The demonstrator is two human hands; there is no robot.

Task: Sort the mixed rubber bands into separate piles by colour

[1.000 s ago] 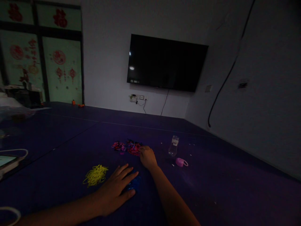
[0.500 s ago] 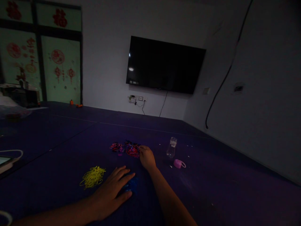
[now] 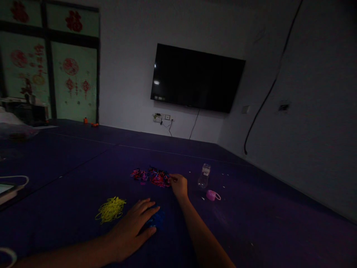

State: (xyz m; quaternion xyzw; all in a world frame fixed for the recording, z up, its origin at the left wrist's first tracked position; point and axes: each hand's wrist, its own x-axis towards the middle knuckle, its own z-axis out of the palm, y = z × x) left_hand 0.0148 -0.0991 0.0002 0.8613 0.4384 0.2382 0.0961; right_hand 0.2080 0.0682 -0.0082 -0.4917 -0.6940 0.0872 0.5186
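My right hand (image 3: 179,186) is at the right edge of a pile of mixed red, pink and dark rubber bands (image 3: 158,178). Its fingers are pinched together, and what they hold is too small and dark to make out. Palm down on the purple surface, my left hand (image 3: 136,223) lies with its fingers spread. Its fingertips and thumb border a small heap of blue rubber bands (image 3: 158,219), partly hidden by the hand. Left of that hand lies a loose heap of yellow rubber bands (image 3: 111,209).
A clear bottle (image 3: 204,176) stands right of my right hand, with a pink cap with a loop (image 3: 211,195) before it. White scraps dot the purple surface (image 3: 251,208). At the left edge lies a device with a pale cable (image 3: 8,191). A television (image 3: 198,78) hangs on the wall.
My right hand has shifted slightly right, drawing back a little from the mixed pile. My left hand stays where it was. The view has tilted very slightly.
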